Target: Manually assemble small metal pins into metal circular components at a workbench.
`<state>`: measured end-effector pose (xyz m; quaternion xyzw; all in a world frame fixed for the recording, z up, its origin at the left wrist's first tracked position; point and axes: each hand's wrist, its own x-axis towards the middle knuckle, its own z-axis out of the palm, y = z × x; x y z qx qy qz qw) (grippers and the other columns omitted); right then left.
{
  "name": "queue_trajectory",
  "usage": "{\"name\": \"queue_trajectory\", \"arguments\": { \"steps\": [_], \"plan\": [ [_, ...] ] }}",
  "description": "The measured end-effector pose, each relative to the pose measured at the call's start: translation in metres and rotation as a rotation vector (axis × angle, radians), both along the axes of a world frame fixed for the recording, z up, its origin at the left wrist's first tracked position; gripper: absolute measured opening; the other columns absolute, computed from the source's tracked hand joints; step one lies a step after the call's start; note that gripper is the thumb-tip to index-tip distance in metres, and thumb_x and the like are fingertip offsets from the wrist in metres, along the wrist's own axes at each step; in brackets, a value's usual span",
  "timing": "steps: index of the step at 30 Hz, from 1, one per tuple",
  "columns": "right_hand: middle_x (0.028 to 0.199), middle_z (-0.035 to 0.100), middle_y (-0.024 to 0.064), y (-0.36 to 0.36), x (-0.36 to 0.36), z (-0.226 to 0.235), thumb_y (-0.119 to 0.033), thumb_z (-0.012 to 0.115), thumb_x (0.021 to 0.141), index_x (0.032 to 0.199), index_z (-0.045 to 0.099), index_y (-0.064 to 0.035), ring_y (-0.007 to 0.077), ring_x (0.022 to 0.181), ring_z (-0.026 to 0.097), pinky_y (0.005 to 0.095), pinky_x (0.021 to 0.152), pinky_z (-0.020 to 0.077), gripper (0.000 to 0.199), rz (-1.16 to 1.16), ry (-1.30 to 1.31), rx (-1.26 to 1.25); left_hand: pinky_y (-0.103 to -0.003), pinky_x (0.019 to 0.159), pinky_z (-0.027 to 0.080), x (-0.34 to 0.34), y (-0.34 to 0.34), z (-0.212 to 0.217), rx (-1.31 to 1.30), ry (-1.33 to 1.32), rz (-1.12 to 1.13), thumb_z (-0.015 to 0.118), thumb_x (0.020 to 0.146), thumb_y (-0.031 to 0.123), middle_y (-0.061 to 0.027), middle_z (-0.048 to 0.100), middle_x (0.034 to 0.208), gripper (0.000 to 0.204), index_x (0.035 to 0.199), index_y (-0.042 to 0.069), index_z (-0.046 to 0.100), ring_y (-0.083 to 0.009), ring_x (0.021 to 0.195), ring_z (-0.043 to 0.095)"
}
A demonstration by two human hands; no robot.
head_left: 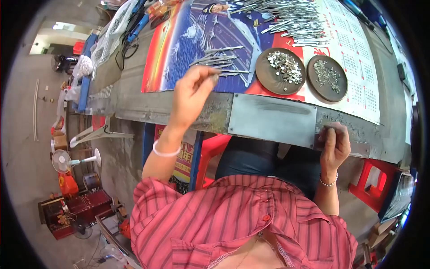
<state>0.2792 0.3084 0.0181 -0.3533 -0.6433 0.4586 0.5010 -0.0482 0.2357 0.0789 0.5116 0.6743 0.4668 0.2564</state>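
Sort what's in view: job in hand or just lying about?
Likely job:
- metal strip pile by left hand
- larger strip pile
- left dish
- right dish
- grey plate near right hand

Likely lying about:
- white fan
- blue-handled tool
- dark red box

I see a plate (272, 117) on the near edge of the table (130, 89). From there, a dish (264, 75) with bits (285, 67) inside sits at twelve o'clock, another dish (319, 88) with more bits (328, 75) at two. A near stick pile (218, 58) lies at eleven, a far stick pile (301, 28) behind the dishes, past twelve.
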Motion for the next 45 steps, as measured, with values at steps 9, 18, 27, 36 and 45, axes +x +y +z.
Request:
{"name": "queue_trajectory", "arguments": {
  "steps": [9, 18, 27, 36, 45],
  "plan": [
    [0.067, 0.054, 0.0094, 0.008, -0.007, 0.002, 0.0, 0.06, 0.082, 0.081, 0.055, 0.0018, 0.0159, 0.056, 0.049, 0.0251, 0.052, 0.0399, 0.006, 0.038, -0.163, 0.12, -0.033, 0.075, 0.046, -0.06, 0.121, -0.047, -0.031, 0.708, -0.192, 0.067, 0.079, 0.015, -0.0103, 0.058, 0.087, 0.017, 0.091, 0.003, 0.064, -0.0254, 0.085, 0.058],
    [0.063, 0.052, 0.0102, 0.009, -0.008, 0.012, -0.001, 0.063, 0.078, 0.078, 0.057, -0.0005, 0.0231, 0.051, 0.05, 0.0301, 0.048, 0.039, 0.006, 0.0, -0.271, 0.228, -0.03, 0.07, 0.047, -0.048, 0.115, -0.023, 0.028, 0.439, -0.082, 0.056, 0.086, 0.008, -0.0129, 0.064, 0.084, 0.013, 0.097, 0.0, 0.058, -0.0206, 0.075, 0.062],
    [0.075, 0.061, 0.0117, 0.034, 0.004, 0.032, -0.004, 0.063, 0.08, 0.088, 0.058, 0.0021, 0.0179, 0.066, 0.06, 0.0286, 0.062, 0.047, 0.011, -0.026, -0.351, 0.154, -0.023, 0.067, 0.046, 0.051, -0.002, 0.009, 0.114, -0.26, -0.26, 0.052, 0.094, 0.01, -0.0077, 0.053, 0.094, 0.013, 0.101, -0.001, 0.049, -0.0107, 0.075, 0.054],
    [0.092, 0.058, 0.0147, 0.134, -0.024, 0.036, -0.014, 0.059, 0.084, 0.099, 0.055, -0.0004, 0.0322, 0.086, 0.059, 0.0403, 0.074, 0.0447, 0.021, 0.176, -0.84, 0.475, -0.021, 0.072, 0.044, 0.125, -0.074, -0.024, -0.128, -0.514, -0.29, 0.06, 0.082, -0.008, -0.0063, 0.054, 0.096, 0.024, 0.106, -0.002, 0.056, -0.0105, 0.082, 0.054],
    [0.085, 0.056, 0.014, 0.148, -0.033, 0.019, -0.014, 0.057, 0.083, 0.09, 0.05, -0.0017, 0.033, 0.087, 0.056, 0.0425, 0.076, 0.0412, 0.016, 0.14, -1.067, 0.575, -0.018, 0.068, 0.042, 0.126, -0.087, -0.019, -0.122, -0.583, -0.241, 0.059, 0.085, -0.005, -0.0049, 0.053, 0.095, 0.02, 0.105, -0.003, 0.057, -0.0072, 0.079, 0.052]
  ]
}}
